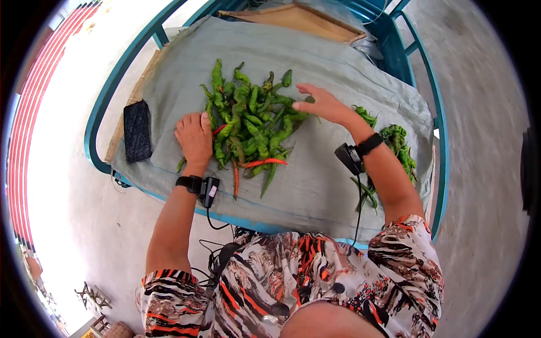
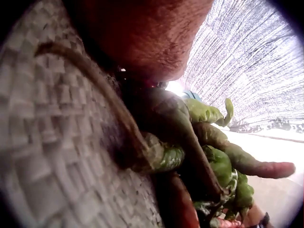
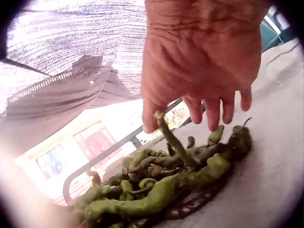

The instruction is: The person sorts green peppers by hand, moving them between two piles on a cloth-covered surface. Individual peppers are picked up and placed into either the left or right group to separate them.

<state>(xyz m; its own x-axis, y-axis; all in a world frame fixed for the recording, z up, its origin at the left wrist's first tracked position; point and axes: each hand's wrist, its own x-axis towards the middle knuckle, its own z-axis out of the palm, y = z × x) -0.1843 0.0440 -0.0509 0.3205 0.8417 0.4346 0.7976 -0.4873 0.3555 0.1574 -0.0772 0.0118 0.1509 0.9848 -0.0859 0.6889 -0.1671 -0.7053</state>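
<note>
A heap of long, wrinkled green peppers lies on a grey woven cloth, a few red ones among them. My left hand rests at the heap's left edge, back up, its loosely bent fingers against the outermost peppers. In the left wrist view, the heel of that hand is over pepper stems, and its fingertips are hidden. At the heap's right edge is my right hand, fingers spread. The right wrist view shows this hand above the green peppers, nothing in its grasp.
More green peppers lie to the right, partly behind my right forearm. A black, flat rectangular object is at the cloth's left side. Blue metal rails surround the cloth. A brown board stands at the back.
</note>
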